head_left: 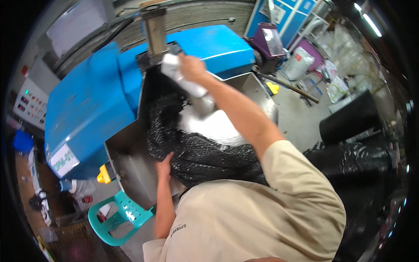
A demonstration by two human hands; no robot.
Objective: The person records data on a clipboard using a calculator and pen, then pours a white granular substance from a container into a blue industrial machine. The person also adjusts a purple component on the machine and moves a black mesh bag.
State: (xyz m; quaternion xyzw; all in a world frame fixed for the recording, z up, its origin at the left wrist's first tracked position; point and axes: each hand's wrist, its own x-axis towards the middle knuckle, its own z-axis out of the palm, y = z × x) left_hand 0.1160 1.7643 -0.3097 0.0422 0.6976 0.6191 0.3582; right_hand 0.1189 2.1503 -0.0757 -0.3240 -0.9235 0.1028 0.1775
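Black bubble wrap (209,157) lies in a heap over a metal hopper or tray (222,126) in front of me, and its near part drapes against my shirt. My left hand (163,168) is at the left edge of the wrap, fingers closed on it. At the far side of the tray, my right hand (193,67) is shut on a white elongated object (174,72). Motion smears it, so its kind is unclear. It is held above the metal surface, beside the far end of the wrap.
A blue machine (87,113) with an upright metal column (155,37) stands beyond the tray. A control panel (32,102) is at the left. Below it are a yellow part (104,174) and a teal chair (115,238). Black rolls (351,118) and plastic bags (299,63) lie at the right.
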